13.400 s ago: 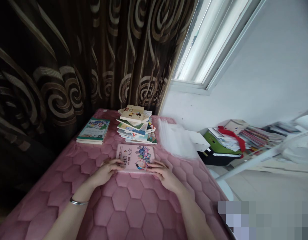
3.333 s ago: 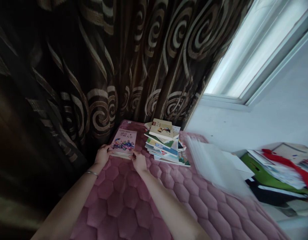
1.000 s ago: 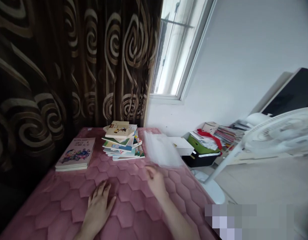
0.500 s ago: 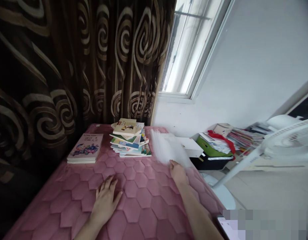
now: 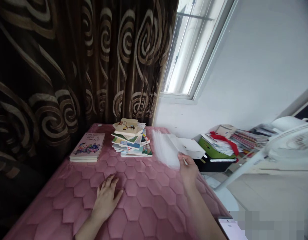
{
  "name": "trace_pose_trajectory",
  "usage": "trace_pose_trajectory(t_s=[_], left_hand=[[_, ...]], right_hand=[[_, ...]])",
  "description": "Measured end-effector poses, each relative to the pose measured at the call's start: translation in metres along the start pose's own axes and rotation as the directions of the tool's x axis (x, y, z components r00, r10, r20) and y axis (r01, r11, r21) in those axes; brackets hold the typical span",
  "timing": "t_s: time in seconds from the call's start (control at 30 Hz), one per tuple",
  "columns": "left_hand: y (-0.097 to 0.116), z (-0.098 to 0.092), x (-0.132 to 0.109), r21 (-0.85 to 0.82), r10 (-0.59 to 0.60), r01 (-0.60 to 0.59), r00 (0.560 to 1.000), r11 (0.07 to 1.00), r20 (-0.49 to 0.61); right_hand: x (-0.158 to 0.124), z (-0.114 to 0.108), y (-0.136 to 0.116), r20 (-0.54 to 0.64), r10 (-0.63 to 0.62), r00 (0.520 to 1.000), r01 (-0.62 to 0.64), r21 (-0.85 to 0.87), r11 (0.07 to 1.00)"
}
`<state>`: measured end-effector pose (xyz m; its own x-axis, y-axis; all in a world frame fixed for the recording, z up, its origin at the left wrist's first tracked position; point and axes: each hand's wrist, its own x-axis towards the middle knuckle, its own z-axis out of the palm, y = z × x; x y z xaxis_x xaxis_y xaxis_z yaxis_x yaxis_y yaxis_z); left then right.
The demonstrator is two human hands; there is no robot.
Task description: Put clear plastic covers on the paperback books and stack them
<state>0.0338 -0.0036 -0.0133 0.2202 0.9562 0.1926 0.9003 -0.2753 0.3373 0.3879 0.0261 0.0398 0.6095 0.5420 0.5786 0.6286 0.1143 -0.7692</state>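
Observation:
My left hand [image 5: 105, 199] rests palm down on the pink quilted cover [image 5: 130, 200], fingers stretched out, holding nothing. Farther right, my right hand [image 5: 188, 169] pinches the near right corner of a clear plastic sheet. It comes from a pile of translucent plastic sheets [image 5: 162, 150] lying at the right edge of the cover. Left of that pile stands an uneven stack of books [image 5: 130, 141], a cream book on top. Pale pink books [image 5: 87, 146] with a colourful cover picture lie neatly stacked at the far left.
A white box [image 5: 192, 148] sits just beyond the plastic sheets. Past it are a green and black bin [image 5: 211, 151] full of papers and a white fan [image 5: 256, 156] on the floor. A phone [image 5: 230, 228] lies at the lower right. Patterned curtains [image 5: 124, 60] hang behind.
My right hand has moved slightly right and now pinches the corner of a plastic sheet, lifting it a little. My left hand stays in place. The view has shifted slightly.

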Motion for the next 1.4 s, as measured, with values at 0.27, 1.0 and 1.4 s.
trace_pose_trajectory(t_s=[0.27,1.0,1.4], left_hand=[[-0.007,0.006,0.0,-0.103,-0.003,-0.007,0.995,0.995,-0.096],[0.052,-0.007,-0.028,-0.127,0.247,-0.272,0.952,0.954,-0.179],[0.109,0.0,-0.052,-0.174,0.03,-0.014,0.995,0.985,0.092]], right_hand=[[-0.119,-0.005,-0.11,0.625,-0.414,0.661,0.457,0.102,0.884],[-0.133,0.026,-0.032,0.651,0.088,0.754,-0.035,-0.095,0.995],[-0.151,0.016,-0.069,0.666,0.015,0.746,-0.323,0.342,0.882]])
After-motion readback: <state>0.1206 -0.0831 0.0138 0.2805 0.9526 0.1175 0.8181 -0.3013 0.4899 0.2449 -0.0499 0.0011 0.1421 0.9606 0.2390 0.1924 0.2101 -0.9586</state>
